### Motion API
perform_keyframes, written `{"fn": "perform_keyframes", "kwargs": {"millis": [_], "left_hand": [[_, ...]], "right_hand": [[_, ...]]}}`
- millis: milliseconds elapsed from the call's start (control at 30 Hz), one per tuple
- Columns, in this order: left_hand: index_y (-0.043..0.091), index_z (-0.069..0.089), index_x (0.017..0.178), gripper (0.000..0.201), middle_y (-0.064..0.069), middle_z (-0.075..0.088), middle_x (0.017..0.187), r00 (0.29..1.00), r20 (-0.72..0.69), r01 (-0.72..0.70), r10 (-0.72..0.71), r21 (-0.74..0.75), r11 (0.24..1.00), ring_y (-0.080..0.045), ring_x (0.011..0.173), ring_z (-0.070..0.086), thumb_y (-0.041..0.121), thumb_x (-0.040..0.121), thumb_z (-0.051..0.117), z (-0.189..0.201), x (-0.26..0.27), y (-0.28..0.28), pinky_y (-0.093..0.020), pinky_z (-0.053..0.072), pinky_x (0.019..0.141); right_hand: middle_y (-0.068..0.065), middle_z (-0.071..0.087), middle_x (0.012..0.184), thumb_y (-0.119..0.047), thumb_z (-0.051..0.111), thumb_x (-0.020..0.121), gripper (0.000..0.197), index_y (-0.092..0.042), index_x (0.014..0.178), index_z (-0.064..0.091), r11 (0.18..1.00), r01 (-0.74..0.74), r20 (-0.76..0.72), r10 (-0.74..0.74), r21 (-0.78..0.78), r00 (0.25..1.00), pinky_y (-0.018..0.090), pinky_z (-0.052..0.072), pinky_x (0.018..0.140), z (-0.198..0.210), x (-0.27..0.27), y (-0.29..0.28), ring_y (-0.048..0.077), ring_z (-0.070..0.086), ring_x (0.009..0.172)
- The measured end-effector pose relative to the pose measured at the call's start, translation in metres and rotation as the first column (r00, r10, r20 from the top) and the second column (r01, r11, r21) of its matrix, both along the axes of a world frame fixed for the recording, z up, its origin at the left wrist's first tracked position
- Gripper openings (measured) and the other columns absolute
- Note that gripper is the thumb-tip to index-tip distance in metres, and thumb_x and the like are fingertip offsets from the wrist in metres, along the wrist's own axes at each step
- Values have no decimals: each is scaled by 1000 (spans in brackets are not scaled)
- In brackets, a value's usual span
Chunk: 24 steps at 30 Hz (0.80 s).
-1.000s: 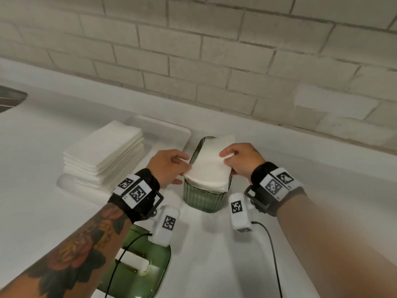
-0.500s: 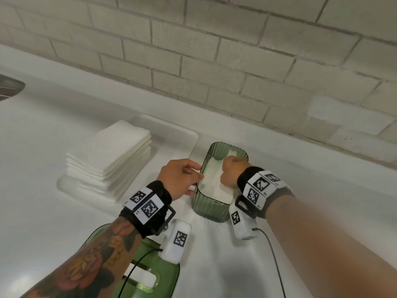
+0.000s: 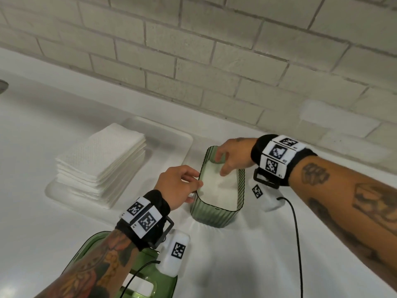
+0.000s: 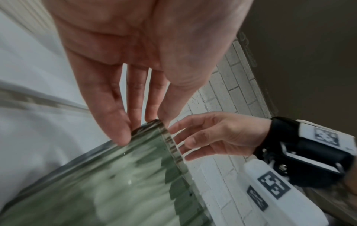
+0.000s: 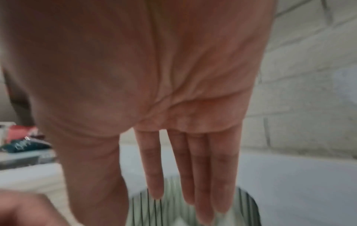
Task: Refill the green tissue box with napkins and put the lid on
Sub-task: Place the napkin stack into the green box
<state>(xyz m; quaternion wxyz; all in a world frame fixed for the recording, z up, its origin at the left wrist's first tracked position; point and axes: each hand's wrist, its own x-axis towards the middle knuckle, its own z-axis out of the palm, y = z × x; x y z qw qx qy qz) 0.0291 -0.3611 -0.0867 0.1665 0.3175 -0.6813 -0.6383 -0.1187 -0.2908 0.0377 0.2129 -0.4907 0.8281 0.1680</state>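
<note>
In green tissue box (image 3: 214,214) — napkins (image 3: 221,190); lid (image 3: 148,274) off

Your head view is bright and evenly lit, and the white counter (image 3: 236,254) is nearly washed out, with soft shadows beneath the napkin stack (image 3: 101,155). Brick lines bow toward the frame edges. In your right wrist view, motion blur smears the green tissue box (image 5: 193,206) at the bottom.

1. I am seeing a white worktop (image 3: 43,211) running along a brick wall.
2. A white tray (image 3: 171,134) is lying on it at left.
3. The green tissue box (image 3: 214,216) is standing just beside the tray.
4. The green lid (image 3: 167,284) is lying nearest me.
</note>
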Motion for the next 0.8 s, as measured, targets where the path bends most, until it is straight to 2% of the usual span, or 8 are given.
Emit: {"fn": "perform_keyframes", "kwargs": {"millis": [100,200,267,367,533,633,733,800], "left_hand": [[16,70,100,17,-3,69,94,1000,-9,-4,4,-15,1000,-20,83,70,15,83,73,-2,2,4,-27,60,58],[17,70,100,17,-2,69,93,1000,-24,-8,7,-13,1000,-20,84,70,15,83,73,-4,3,8,-30,61,59],[17,70,100,17,-2,69,93,1000,-26,-6,6,-7,1000,-20,83,70,15,84,72,-5,3,8,-31,62,61],[18,70,100,17,-1,69,92,1000,-27,-3,3,-7,1000,-20,82,69,15,84,72,-5,2,7,-31,62,61],[18,70,98,15,0,68,89,999,-33,-3,4,5,1000,-21,80,69,14,84,72,-5,3,8,-31,61,59],[18,70,99,15,1,68,88,999,-34,-5,5,2,1000,-20,79,69,15,84,72,-5,4,8,-30,61,59],[18,70,99,15,0,68,90,1000,-26,-8,8,-7,1000,-20,80,69,16,84,72,-4,4,9,-29,61,58],[18,70,99,15,-1,68,91,1000,-22,-11,10,-13,1000,-19,81,69,17,85,72,-3,3,9,-28,61,58]], "right_hand": [[2,51,138,-31,67,88,53,-17,137,52,968,-59,-2,61,244,998,27,40,90,-23,1,-9,23,51,124],[8,59,132,-28,72,84,35,-9,112,64,905,-51,-6,59,423,998,33,45,97,-50,-1,-19,26,57,114],[8,63,126,-32,70,84,35,-10,111,66,877,-53,-28,75,477,997,37,48,96,-60,4,-22,27,60,110],[9,60,127,-31,63,88,43,-10,126,60,847,-82,-42,122,524,992,36,47,95,-65,13,-24,27,57,116],[6,60,130,-22,61,88,38,-12,125,63,873,-104,-6,122,477,993,39,45,103,-39,9,-23,25,56,119],[1,64,127,-25,60,88,35,-18,121,68,834,-194,78,180,516,981,37,44,105,-30,16,-15,21,56,121],[1,52,140,-16,53,91,49,-26,139,52,804,-268,176,205,531,963,28,40,103,-36,27,-4,21,47,129],[3,44,147,-8,48,91,59,-27,146,40,803,-304,203,230,512,952,29,38,99,-40,33,-2,23,42,133]]}}
